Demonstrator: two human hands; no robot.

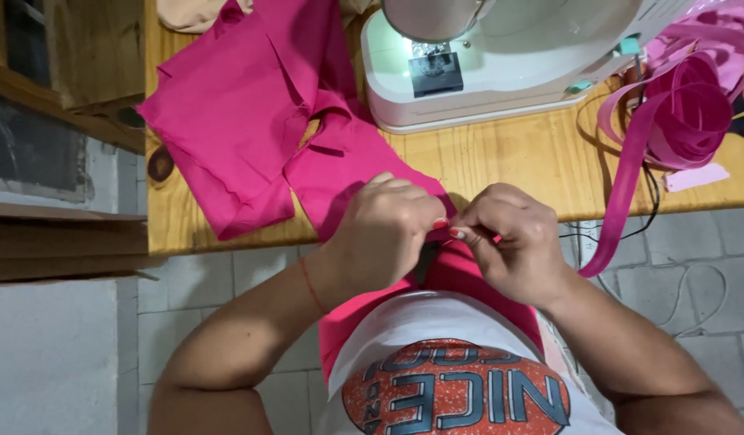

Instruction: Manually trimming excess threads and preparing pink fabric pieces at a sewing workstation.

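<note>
Fabric [251, 121], magenta, mostly piled on table [501, 161] at left, one strip running off the near edge to the lap. Left hand [384, 234] closed on that strip just off the edge; right hand [505, 242] touching it, fingertips pinched on the same spot. Not under sewing machine [501, 56] yet, so stitching looks still ahead. Pink tape [678, 113] coiled far right, untouched.

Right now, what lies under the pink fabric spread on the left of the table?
Under the pink fabric only the wooden table shows around its edges. Whatever else sits beneath is covered; a beige cloth peeks out behind it.
</note>
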